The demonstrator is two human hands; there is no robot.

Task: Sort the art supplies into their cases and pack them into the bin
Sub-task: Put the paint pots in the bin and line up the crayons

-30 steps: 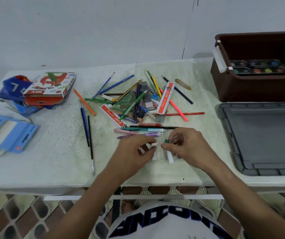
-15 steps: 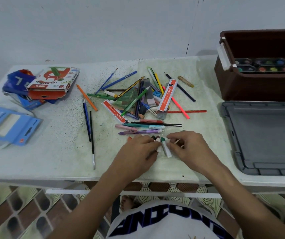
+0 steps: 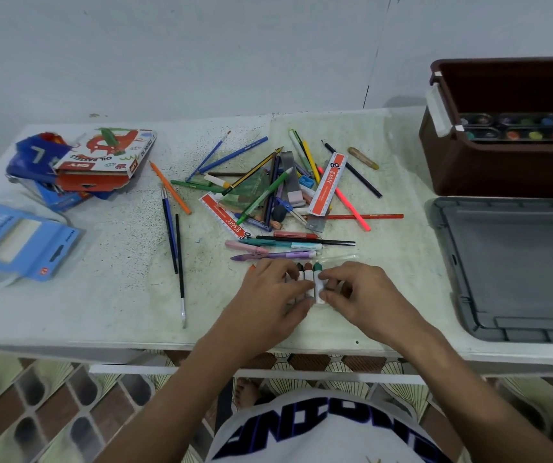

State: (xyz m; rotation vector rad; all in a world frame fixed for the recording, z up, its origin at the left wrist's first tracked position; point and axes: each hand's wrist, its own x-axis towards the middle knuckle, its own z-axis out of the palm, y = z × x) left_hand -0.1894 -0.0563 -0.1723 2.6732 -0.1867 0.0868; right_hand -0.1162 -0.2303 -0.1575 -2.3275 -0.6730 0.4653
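At far left lie the blue card sleeve (image 3: 17, 240) and the oil pastel box (image 3: 109, 152), both well apart from the work area. Two brushes (image 3: 172, 242) lie near them; the loose pile of pencils and rulers (image 3: 278, 192) sits at centre.

At the near edge, the left hand (image 3: 268, 295) has its fingers curled against the left side of a row of short crayons (image 3: 308, 279), which lie side by side on a clear plastic sleeve. The right hand (image 3: 362, 295) pinches the green-tipped crayon (image 3: 317, 279) at the right end of that row.

Step in hand, as judged: aligning the crayons. Keep the tips level and the barrels touching, press from both sides evenly, and avoid rolling one over its neighbour.

At right, the grey lid (image 3: 515, 262) lies near; the brown bin (image 3: 469, 168) stands far.
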